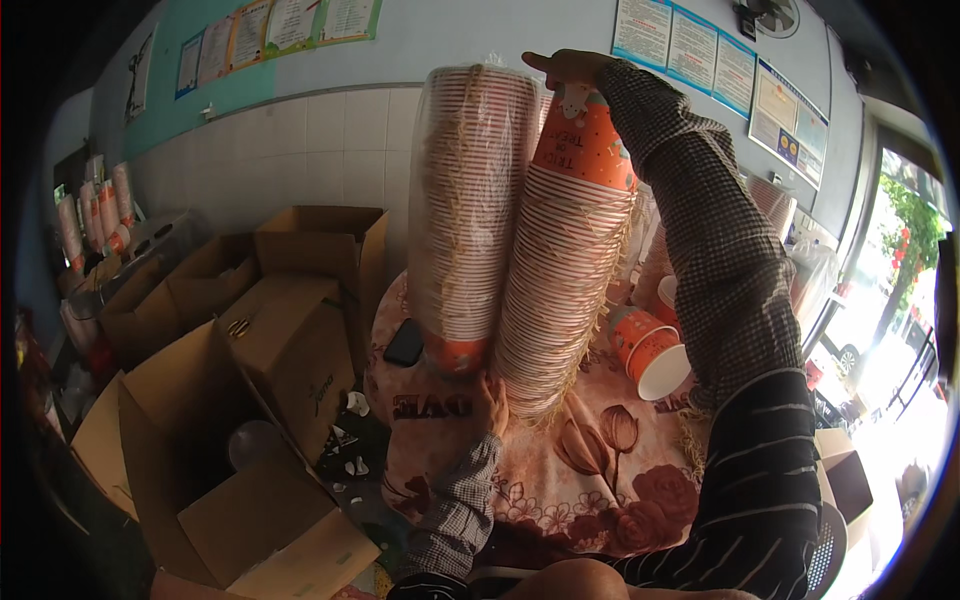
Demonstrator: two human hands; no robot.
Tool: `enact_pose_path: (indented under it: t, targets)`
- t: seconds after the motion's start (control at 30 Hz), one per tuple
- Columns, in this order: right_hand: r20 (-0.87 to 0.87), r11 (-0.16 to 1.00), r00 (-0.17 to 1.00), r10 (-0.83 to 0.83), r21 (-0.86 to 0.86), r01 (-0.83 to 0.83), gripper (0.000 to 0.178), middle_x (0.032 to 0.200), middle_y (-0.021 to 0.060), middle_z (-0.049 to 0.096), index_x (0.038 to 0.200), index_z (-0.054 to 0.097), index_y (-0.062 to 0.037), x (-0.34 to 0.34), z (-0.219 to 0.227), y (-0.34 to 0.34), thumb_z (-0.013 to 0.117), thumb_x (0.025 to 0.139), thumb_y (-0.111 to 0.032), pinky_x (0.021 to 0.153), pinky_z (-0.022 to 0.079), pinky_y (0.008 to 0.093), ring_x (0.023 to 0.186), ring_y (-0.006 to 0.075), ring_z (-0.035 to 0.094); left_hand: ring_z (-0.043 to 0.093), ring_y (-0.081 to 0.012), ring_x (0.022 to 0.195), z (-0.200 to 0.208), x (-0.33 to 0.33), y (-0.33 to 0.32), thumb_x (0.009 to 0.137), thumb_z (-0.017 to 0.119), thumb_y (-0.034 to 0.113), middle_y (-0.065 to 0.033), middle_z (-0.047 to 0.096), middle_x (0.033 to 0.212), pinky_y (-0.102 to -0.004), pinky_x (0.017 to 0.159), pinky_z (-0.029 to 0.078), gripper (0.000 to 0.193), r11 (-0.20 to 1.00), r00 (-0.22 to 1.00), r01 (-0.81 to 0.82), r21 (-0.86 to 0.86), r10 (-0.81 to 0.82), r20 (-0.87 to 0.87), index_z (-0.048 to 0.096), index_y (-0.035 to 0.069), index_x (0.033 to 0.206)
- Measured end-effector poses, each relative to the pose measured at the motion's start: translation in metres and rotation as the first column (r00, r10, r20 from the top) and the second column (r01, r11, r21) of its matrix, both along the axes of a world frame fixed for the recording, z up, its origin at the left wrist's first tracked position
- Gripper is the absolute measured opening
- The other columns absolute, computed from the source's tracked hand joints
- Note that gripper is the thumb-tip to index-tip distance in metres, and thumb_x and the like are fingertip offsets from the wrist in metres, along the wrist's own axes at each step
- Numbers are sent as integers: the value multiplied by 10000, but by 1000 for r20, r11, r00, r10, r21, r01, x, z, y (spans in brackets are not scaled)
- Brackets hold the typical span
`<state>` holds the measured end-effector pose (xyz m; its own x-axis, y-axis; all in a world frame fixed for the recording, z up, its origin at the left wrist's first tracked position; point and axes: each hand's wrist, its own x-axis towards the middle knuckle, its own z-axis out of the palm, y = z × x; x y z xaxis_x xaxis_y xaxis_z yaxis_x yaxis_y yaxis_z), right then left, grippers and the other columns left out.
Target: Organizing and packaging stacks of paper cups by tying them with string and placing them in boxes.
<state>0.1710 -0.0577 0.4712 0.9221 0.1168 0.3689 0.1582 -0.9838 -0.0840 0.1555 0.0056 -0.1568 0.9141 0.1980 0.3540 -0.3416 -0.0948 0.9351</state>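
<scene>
A tall stack of nested orange paper buckets (565, 260) stands on the table in front of me, bottoms up and leaning to the right at its top. The uppermost bucket shows printed pictures, and twisted straw-coloured handles hang along the right side. My right hand (568, 68) rests flat across the top, some of its fingers hidden. Low down, my left hand (490, 402) lies with fingers stretched against the stack's lower left side. Close on the left rises a second bucket stack (475, 190) wrapped in clear plastic.
A flowered cloth covers the round table (560, 490). On it are a black phone (404, 342) and loose tipped buckets (645, 350) at the right. Open cardboard boxes (290, 320) crowd the floor at left. More bucket stacks (100, 210) stand at far left. White scraps (357, 403) lie between boxes and table.
</scene>
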Motion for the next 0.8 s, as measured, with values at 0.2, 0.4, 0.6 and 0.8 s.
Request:
enact_pose_path:
  t: [0.2,0.4,0.6,0.8]
  targets:
    - [-33,998,998,61,31,-60,892,1111,254,667,1281,531,83,8,-5,-16,284,947,-706,834,518,498,899,332,702,545,-360,1152,-3,4,-9,986,538,373,-251,534,1279,-416,979,438,611,998,999,39,-53,-39,-9,354,-12,1425]
    - [-19,995,995,98,-21,-98,861,931,234,712,1285,505,95,0,-7,-13,330,954,-681,762,545,484,781,315,719,537,-361,1168,-5,5,-6,987,536,356,-261,521,1295,-415,986,435,602,999,999,39,-30,-39,-9,353,-13,1426]
    - [16,999,1000,25,-43,-25,826,960,219,714,1295,491,95,-13,-19,6,375,959,-652,796,539,460,802,297,719,603,-298,1007,-21,13,-4,976,574,315,-186,610,1107,-387,882,481,530,983,972,-157,91,138,188,404,29,1389]
    - [200,446,819,537,-892,-75,650,1116,181,654,1394,421,1,19,14,-47,483,977,-495,749,563,438,876,285,701,590,-296,1025,-15,15,-25,973,572,310,-194,589,1150,-388,905,470,497,995,982,-73,75,58,180,428,31,1359]
